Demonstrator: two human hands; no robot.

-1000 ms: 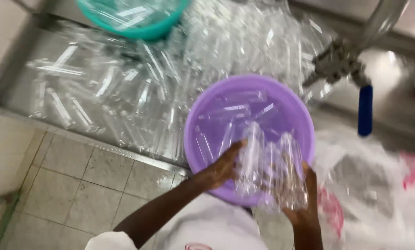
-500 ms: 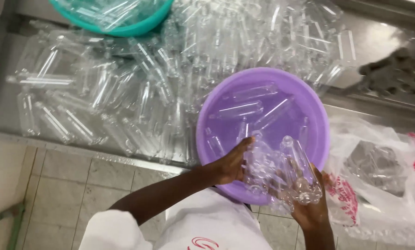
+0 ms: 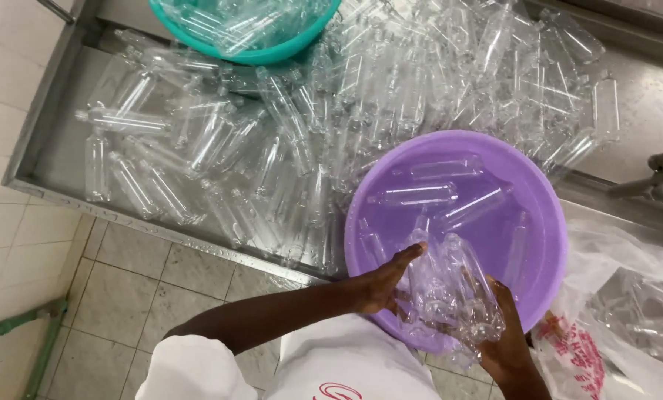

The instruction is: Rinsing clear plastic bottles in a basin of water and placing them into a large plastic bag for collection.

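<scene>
Both hands, left (image 3: 382,283) and right (image 3: 505,342), are clamped round a bunch of clear bottles (image 3: 450,296) over the purple basin's (image 3: 546,222) near rim; I'd keep them squeezed together, slippery stuff.

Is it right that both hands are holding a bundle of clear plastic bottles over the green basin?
Not quite. The left hand and right hand hold the bundle of clear plastic bottles over the purple basin, as the head view shows. The green basin sits farther away, at the top of the metal tray.
</scene>
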